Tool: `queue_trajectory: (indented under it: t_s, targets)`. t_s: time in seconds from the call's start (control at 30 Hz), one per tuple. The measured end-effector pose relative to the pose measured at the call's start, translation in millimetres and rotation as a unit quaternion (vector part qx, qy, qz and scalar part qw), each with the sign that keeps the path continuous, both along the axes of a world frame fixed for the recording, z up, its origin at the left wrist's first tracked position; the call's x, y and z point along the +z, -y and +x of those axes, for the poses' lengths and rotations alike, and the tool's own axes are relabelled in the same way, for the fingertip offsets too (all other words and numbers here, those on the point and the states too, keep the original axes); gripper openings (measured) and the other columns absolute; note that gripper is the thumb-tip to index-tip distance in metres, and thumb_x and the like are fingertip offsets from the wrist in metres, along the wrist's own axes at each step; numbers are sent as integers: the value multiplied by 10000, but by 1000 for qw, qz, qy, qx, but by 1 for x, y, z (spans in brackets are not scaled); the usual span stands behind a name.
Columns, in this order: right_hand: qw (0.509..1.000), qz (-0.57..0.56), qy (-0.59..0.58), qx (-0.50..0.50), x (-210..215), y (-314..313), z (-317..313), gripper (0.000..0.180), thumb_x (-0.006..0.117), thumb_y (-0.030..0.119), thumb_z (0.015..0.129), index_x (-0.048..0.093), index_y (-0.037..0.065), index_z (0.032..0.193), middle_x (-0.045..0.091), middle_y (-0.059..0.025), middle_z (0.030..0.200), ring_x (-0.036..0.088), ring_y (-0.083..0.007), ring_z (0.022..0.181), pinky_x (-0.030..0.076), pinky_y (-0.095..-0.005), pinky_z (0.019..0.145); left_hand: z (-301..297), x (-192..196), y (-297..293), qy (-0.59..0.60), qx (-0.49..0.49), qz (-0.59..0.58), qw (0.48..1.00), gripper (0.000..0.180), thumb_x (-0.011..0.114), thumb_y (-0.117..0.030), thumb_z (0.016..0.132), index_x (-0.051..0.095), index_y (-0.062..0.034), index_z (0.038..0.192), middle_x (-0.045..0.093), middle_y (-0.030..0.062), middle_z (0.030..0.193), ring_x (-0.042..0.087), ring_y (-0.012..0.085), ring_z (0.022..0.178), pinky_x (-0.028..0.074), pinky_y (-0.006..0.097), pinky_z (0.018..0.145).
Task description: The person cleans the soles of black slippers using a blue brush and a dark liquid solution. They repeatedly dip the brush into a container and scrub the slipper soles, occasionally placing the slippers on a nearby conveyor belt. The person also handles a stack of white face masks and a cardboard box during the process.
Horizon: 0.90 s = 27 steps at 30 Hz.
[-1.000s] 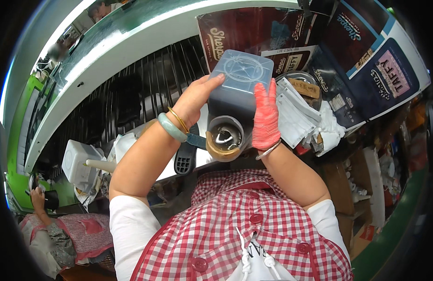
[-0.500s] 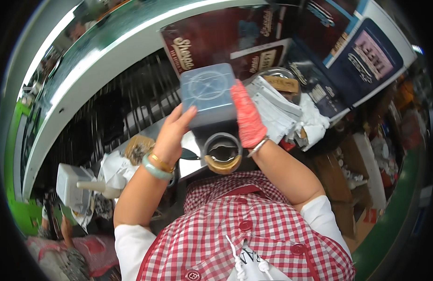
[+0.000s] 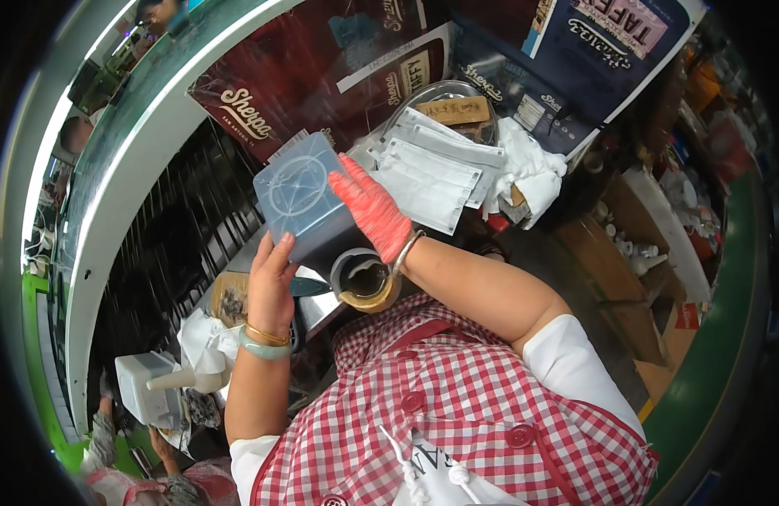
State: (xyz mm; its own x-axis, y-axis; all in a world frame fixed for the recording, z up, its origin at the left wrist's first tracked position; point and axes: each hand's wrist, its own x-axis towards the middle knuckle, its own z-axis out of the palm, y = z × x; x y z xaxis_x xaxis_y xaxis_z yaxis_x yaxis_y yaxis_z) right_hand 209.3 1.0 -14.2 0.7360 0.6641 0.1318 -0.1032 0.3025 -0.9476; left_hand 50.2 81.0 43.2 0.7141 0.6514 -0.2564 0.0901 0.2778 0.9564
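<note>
A clear, bluish plastic box is held tilted between my two hands, its flat face with a round moulded ring turned upward. My bare left hand, with a gold and a pale green bangle at the wrist, grips its lower left corner with the thumb. My right hand, in a red glove, presses along its right side with the fingers stretched out. Just below the box, close to my apron, is a round clear tub with dark contents and a tan band round it. The inside of the box cannot be made out.
White flat packets lie beyond my right hand, near a round dish and a crumpled white cloth. Large printed bags stand behind. A nozzle bottle is at left; another person's arm shows below. Cardboard boxes are at right.
The view has shifted, and the box with both hands now sits further left and tilts more. Both hands keep hold of it.
</note>
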Motion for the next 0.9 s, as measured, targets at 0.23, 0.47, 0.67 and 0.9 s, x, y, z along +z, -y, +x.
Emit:
queue_trajectory:
  t_s: [0.23, 0.47, 0.67, 0.9]
  targets:
    - [997, -34, 73, -9, 10, 11, 10, 608, 559, 342, 879, 373, -27, 1324, 444, -246, 1302, 425, -331, 1220, 344, -332, 1000, 12, -16, -8, 32, 27, -26, 999, 546, 584, -275, 866, 396, -68, 1336, 454, 51, 1306, 381, 174, 1208, 228, 362, 1016]
    - [909, 54, 377, -169, 39, 154, 9, 425, 578, 145, 849, 473, -5, 1232, 528, -195, 1197, 518, -312, 1099, 417, -358, 928, 11, -13, 16, 50, 73, 221, 971, 576, 524, -159, 885, 285, 20, 1377, 304, 124, 1433, 248, 223, 1337, 151, 335, 1089]
    - [879, 13, 76, -471, -63, 283, 80, 217, 490, 81, 906, 567, 11, 1097, 608, -132, 1012, 582, -169, 873, 461, -285, 805, 41, 41, 65, 36, -3, 436, 899, 506, 465, -110, 897, 324, 11, 1368, 335, 111, 1427, 273, 216, 1331, 176, 348, 1089]
    - [782, -315, 41, -536, -192, 316, 194, 426, 567, 290, 844, 531, 23, 1174, 587, -169, 1116, 545, -302, 1045, 407, -356, 929, 96, 32, 109, -39, -178, 436, 881, 466, 484, -55, 858, 421, 20, 1313, 418, 126, 1370, 372, 218, 1273, 233, 337, 1065]
